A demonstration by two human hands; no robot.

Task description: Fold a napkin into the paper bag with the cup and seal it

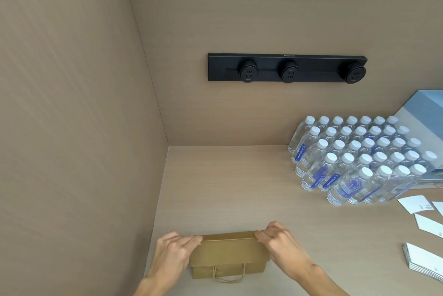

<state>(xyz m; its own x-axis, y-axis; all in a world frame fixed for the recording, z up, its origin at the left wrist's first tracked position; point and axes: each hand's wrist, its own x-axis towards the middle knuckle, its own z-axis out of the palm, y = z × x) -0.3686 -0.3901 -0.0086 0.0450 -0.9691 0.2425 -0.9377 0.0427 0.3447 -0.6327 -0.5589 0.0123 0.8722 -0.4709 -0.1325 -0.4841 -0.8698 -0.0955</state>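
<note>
A brown paper bag (pixel 229 256) stands on the beige counter near the front edge, its top folded over toward me and a twisted paper handle hanging down its front. My left hand (pixel 171 251) pinches the left end of the folded top. My right hand (pixel 280 241) pinches the right end. No cup or napkin is visible; the bag's inside is hidden.
Many clear water bottles (pixel 359 159) with white caps stand at the back right, beside a blue box (pixel 425 116). White paper pieces (pixel 429 225) and a stack of them (pixel 423 263) lie at the right. A black socket strip (pixel 286 68) is on the back wall. A side wall (pixel 72 128) rises at the left.
</note>
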